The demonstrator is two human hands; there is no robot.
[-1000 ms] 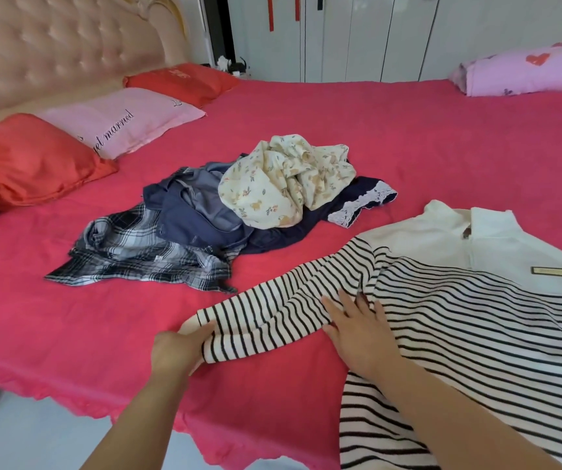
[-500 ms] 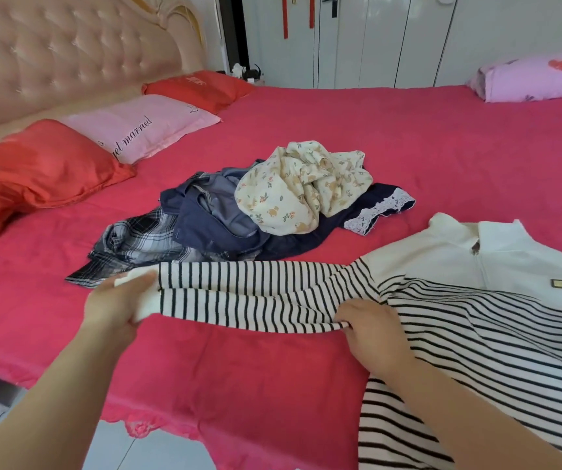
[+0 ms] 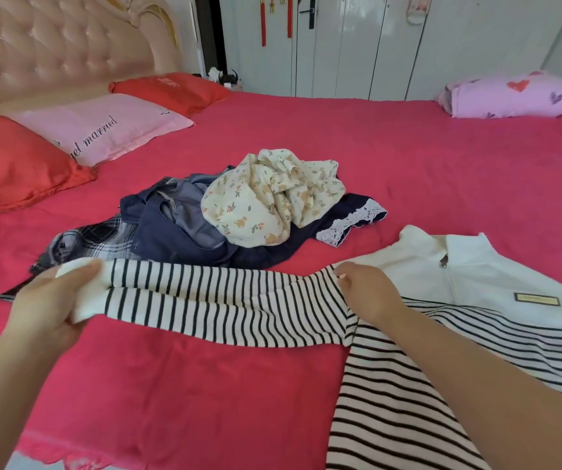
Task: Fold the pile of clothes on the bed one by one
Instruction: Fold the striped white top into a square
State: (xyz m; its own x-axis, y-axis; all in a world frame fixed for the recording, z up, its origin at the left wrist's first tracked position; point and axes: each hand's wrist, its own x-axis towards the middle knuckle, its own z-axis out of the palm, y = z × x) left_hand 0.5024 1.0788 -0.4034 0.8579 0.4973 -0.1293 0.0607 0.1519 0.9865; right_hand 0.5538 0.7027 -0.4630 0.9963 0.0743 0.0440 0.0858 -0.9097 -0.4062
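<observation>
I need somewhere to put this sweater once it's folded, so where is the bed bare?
Widest bare bedspread lies beyond the pile of clothes, stretching to the lilac heart pillow. Another sits in front of the striped sleeve, toward the near bed edge. Crowded: the centre under the pile, the right side under the striped sweater, the left by the pink pillow.

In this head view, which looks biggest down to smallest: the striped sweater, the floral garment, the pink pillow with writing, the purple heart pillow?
1. striped sweater
2. floral garment and pink pillow: they look alike, so not ranked
3. purple heart pillow: looks smallest, but it is farthest away, so its true size is unsure
</observation>
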